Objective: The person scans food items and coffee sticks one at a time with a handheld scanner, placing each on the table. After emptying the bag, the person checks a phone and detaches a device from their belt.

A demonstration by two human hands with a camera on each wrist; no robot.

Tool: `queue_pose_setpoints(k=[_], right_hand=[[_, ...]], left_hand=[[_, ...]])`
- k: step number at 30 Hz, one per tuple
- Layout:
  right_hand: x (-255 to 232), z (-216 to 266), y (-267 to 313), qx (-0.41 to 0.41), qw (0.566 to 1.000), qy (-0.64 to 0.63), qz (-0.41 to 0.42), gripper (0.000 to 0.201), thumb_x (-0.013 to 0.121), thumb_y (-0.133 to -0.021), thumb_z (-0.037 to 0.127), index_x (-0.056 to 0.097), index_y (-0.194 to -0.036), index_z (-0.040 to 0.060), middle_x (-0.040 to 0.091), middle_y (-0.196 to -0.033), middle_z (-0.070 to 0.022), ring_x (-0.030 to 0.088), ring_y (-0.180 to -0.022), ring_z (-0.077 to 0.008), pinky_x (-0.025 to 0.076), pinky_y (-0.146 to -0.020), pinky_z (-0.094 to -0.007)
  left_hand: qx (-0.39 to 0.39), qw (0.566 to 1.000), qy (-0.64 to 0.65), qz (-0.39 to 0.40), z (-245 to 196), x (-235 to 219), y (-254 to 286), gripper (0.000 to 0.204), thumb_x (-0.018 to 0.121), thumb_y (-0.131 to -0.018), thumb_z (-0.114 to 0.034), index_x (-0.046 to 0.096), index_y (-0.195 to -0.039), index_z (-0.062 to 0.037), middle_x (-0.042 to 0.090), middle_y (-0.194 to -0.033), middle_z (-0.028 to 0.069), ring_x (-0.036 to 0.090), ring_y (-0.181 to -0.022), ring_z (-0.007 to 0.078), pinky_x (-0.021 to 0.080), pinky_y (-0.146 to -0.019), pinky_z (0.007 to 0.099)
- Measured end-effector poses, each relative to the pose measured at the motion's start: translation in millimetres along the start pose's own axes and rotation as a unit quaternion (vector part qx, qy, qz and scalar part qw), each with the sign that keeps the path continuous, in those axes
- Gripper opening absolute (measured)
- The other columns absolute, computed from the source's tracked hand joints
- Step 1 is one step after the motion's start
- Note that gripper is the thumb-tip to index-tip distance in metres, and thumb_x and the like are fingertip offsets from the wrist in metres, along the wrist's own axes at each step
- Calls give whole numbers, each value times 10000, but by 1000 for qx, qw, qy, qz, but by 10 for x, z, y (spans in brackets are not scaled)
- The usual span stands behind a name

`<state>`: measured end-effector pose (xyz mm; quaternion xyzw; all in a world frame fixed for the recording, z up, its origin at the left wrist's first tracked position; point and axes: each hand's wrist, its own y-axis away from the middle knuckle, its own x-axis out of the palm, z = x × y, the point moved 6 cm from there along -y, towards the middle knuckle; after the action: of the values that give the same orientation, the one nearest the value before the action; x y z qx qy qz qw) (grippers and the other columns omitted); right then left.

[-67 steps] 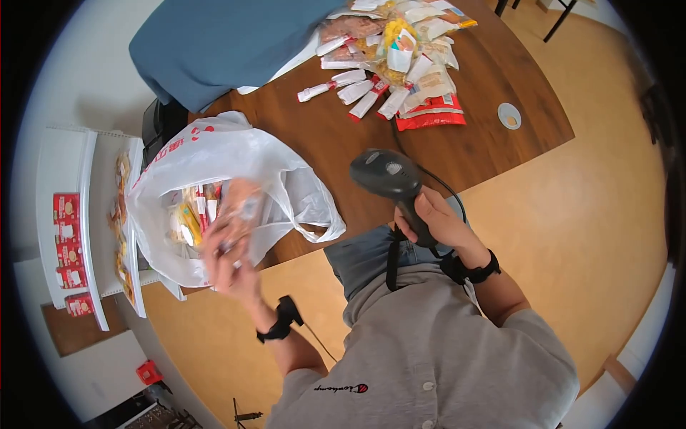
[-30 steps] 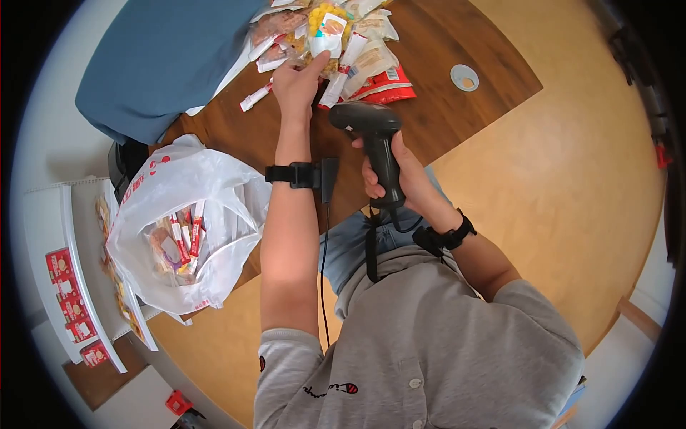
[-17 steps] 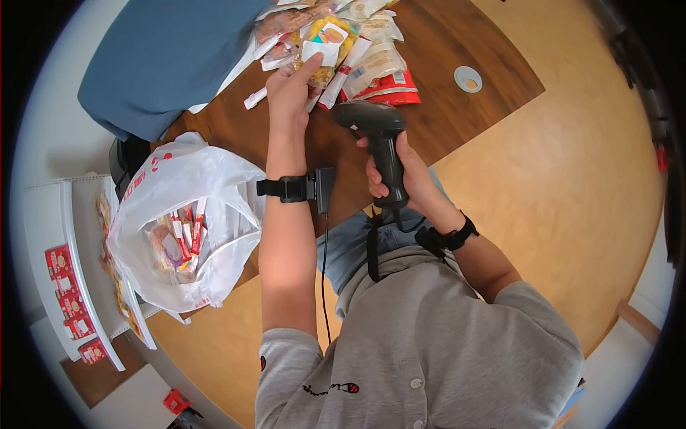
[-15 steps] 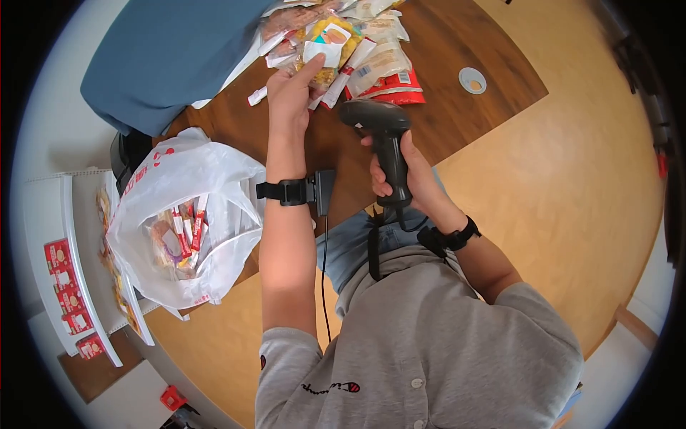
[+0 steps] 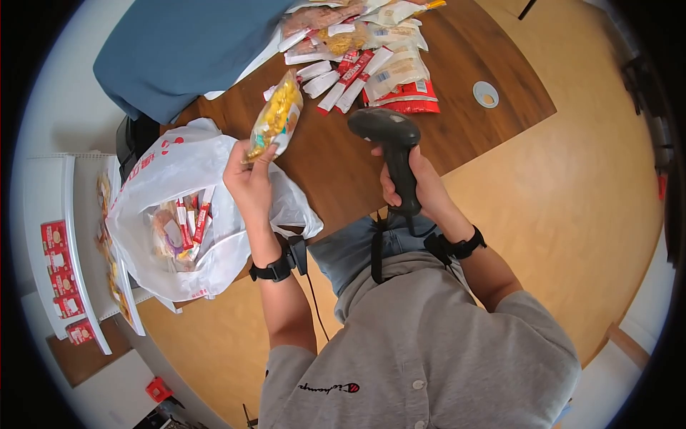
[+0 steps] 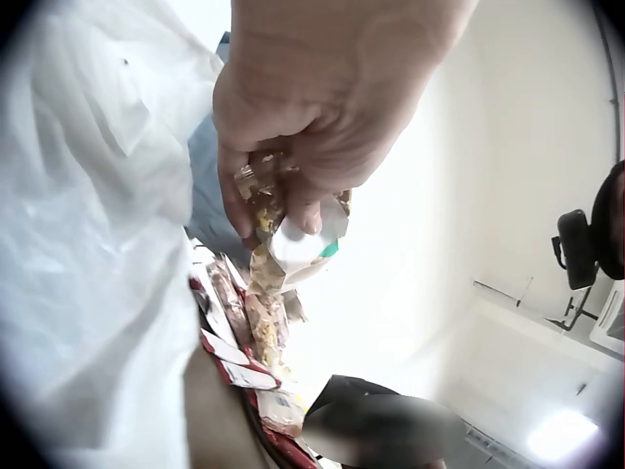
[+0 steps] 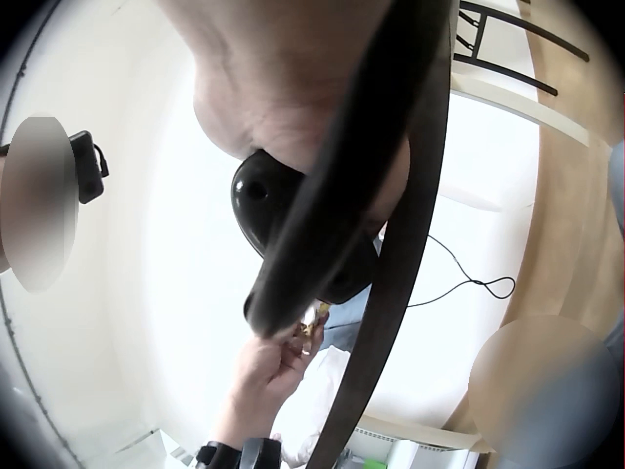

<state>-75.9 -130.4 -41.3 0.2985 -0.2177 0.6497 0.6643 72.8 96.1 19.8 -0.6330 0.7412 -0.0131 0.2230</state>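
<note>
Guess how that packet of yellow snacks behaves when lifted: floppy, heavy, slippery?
The clear packet of yellow snacks is probably light, since the left hand alone pinches one end. It seems only slightly floppy: it stands out fairly straight. Its shiny surface may be slippery.

"What did the left hand (image 6: pixel 337 107) pinch?"
"A clear packet (image 6: pixel 265 213) with a white label (image 6: pixel 301 252)."
"What was around that packet?"
"A white plastic bag (image 6: pixel 98 254) to its left, other packages (image 6: pixel 262 337) below."

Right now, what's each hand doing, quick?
Left hand: holding a clear bag of yellow snacks, pinched at one end.
Right hand: holding a black handheld scanner, fingers wrapped round its handle.
</note>
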Motion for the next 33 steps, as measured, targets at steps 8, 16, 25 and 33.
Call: queue_pose_setpoints(k=[8, 16, 25, 33], right_hand=[[269, 113, 35, -9, 985, 162, 51, 648, 372, -991, 604, 507, -1251, 26, 564, -706, -45, 510, -532, -72, 417, -523, -219], [255, 83, 45, 8, 988, 138, 67, 662, 365, -993, 602, 499, -1278, 20, 561, -719, -44, 515, -540, -81, 420, -519, -226], [71, 18, -1, 32, 997, 73, 26, 698, 326, -992, 622, 494, -1308, 23, 546, -715, -37, 510, -539, -85, 409, -514, -232], [46, 5, 16, 33, 997, 71, 30, 703, 338, -978, 643, 491, -1304, 39, 550, -716, -34, 521, -537, -80, 423, -505, -228]], left_hand=[[-145, 943, 292, 60, 288, 126, 188, 159, 671, -907, -31, 608, -1047, 13, 671, -961, 59, 625, -860, 117, 494, -777, 256], [-165, 920, 347, 81, 290, -37, 300, 221, 662, -916, -46, 578, -1111, 13, 655, -1083, 98, 635, -966, 153, 500, -880, 303], [-174, 944, 238, -147, 691, -2614, 1285, 322, 591, -953, -55, 533, -1253, 45, 624, -1207, 114, 614, -1103, 229, 506, -933, 425], [-98, 858, -442, -244, 145, -1942, 655, 668, 805, -782, -299, 506, -1233, 91, 636, -1086, 243, 652, -938, 337, 507, -834, 398]])
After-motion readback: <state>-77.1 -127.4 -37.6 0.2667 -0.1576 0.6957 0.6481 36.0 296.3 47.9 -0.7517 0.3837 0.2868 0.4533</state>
